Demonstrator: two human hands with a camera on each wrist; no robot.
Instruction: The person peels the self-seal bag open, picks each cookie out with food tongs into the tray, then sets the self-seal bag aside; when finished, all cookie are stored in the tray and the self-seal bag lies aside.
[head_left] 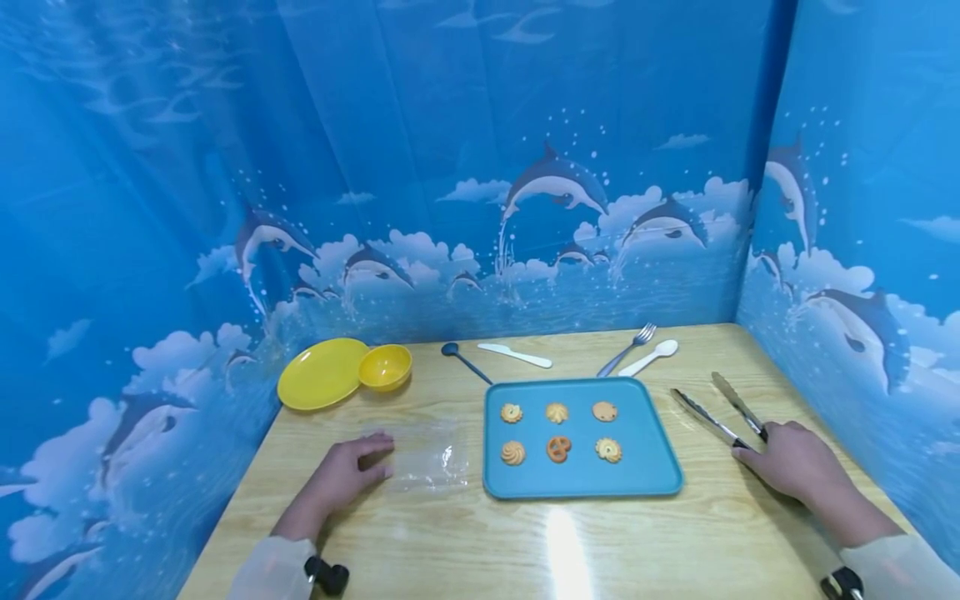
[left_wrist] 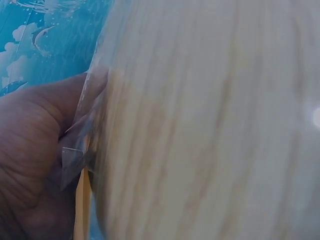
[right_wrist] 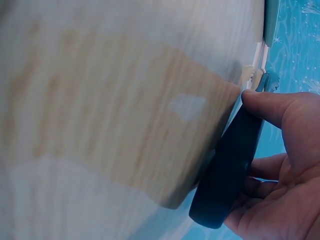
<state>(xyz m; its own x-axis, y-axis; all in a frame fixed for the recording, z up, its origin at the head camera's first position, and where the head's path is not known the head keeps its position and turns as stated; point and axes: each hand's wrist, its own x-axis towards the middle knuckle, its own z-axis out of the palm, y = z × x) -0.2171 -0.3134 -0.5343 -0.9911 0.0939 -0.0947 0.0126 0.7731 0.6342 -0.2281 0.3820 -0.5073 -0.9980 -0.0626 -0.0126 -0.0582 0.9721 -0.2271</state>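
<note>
My left hand (head_left: 348,471) is at the left edge of a clear plastic bag (head_left: 431,458), thumb and fingers spread apart. In the left wrist view the bag's film (left_wrist: 92,95) overlaps the thumb tip and folds between thumb and fingers. My right hand (head_left: 798,462) grips metal tongs (head_left: 712,419) by their black handle (right_wrist: 227,165). The tongs' two arms stand apart, pointing away to the right of a blue tray (head_left: 577,483). On the tray sit several cookies (head_left: 513,453) in two rows, with a pretzel (head_left: 558,448) in the near row.
A yellow plate (head_left: 322,375) and yellow bowl (head_left: 386,368) stand at the back left. Behind the tray lie a dark spoon (head_left: 467,362), a pale knife (head_left: 515,355), a fork (head_left: 626,350) and a white spoon (head_left: 649,357). Dolphin-print curtains (head_left: 450,167) border the table's back and sides.
</note>
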